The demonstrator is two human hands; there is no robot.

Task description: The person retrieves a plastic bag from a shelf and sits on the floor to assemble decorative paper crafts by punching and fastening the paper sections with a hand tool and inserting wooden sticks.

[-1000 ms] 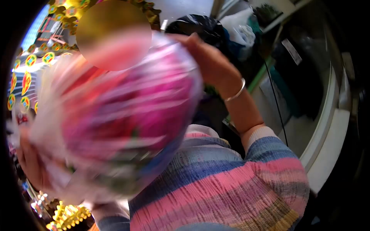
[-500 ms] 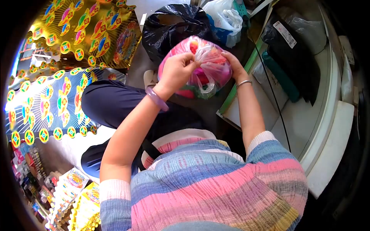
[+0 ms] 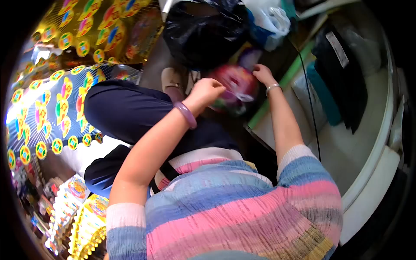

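"What does the head view show of the left arm?"

"It reaches up and inward from the lower left, elbow bent, with a translucent purple bangle [image 3: 186, 115] on the wrist. The left hand [image 3: 206, 92] is turned toward the middle, its fingers drawn narrow together at the near-left side of a rounded, clear plastic bag with red and pink contents [image 3: 236, 84]. I can't tell whether they grip it."

"And the other arm?"

"Nearly straight, stretched forward, a silver bracelet [image 3: 273, 88] at the wrist. The right hand [image 3: 265, 76] is at the bag's upper right, fingers bent. Whether they are closed on anything, I can't tell."

"Where exactly is the bag?"

"Between the hands, just below a large, glossy black plastic bag [image 3: 206, 34]. It's blurred, so its outline and contents are only roughly readable, though there seems to be some green low down."

"Anything else close by?"

"A white-and-blue plastic bag [image 3: 268, 21] sits beside the black one, to its right. A beige shoe [image 3: 171, 80] shows left of the left hand, beyond the dark trousers [image 3: 130, 110]."
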